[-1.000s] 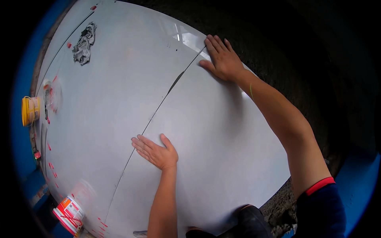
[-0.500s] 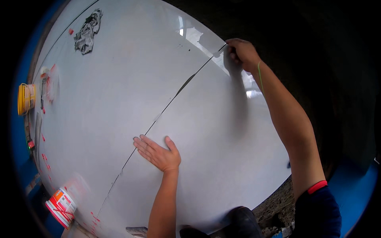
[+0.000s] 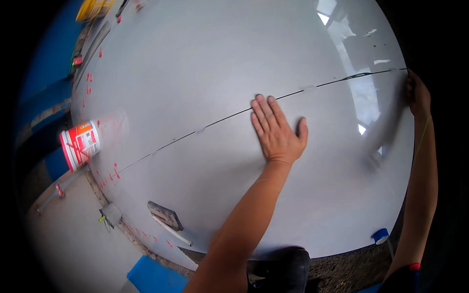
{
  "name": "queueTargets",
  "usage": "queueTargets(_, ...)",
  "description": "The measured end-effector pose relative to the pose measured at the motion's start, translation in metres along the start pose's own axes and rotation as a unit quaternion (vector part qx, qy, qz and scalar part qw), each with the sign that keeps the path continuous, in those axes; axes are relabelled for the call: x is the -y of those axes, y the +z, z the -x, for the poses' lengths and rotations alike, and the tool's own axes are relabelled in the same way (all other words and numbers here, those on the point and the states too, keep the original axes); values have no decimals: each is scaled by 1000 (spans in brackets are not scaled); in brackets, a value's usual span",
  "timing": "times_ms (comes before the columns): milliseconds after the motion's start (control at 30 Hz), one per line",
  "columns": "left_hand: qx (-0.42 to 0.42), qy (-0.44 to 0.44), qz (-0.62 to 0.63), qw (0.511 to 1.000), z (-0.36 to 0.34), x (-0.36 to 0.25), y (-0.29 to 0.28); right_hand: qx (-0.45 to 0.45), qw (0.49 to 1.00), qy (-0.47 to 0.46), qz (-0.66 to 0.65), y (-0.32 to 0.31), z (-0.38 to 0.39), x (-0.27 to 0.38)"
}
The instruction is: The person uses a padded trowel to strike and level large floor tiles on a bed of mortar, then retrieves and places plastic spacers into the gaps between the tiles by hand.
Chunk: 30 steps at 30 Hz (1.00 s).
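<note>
A large glossy pale-grey surface (image 3: 205, 73) lies under my hands, crossed by a thin dark seam (image 3: 229, 116). My left hand (image 3: 277, 133) rests flat on it, thumb spread, fingertips over the seam. At the right edge, where the seam ends, my right hand (image 3: 418, 95) has its fingers curled in. Whatever it grips is hidden in shadow. A longer dark sliver (image 3: 359, 75) shows along the seam between my hands, nearer the right one.
A white-and-red bucket (image 3: 81, 144) stands at left, a yellow bucket (image 3: 94, 9) farther off. A flat trowel-like tool (image 3: 166, 216) lies near the lower left edge. A small blue object (image 3: 380, 236) sits at lower right. Several small red marks or pieces (image 3: 89, 77) dot the left side.
The view has turned left, so the seam now runs flatter and the trowel-like tool shows more fully. The grey rag has left the view. Both hands stay at much the same places along the seam.
</note>
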<state>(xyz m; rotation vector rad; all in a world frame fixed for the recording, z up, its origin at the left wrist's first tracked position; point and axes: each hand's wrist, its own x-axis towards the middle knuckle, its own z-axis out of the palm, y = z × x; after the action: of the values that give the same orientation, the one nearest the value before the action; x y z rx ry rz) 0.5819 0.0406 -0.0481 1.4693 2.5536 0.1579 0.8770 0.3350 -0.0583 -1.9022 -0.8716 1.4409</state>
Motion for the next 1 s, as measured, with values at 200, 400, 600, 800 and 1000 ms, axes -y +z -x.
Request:
queueTargets(200, 4, -6, 18, 1000, -1, 1, -1, 83, 995, -12, -60, -15, -34, -19)
queueTargets(400, 26, -12, 25, 999, 0, 2, -2, 120, 991, -27, -46, -40, -79, -38)
queueTargets(600, -1, -4, 57, 998, 1, 5, 2, -50, 975, -210, 45, -27, -17, -55)
queueTargets(800, -18, 1, 104, 994, 1, 9, 5, 4, 818, -455, 352, 12, 263, -203)
queueTargets(1000, -16, 199, 181, 963, 37, 38, 5, 204, 928, -222, 221, 33, 540, -284)
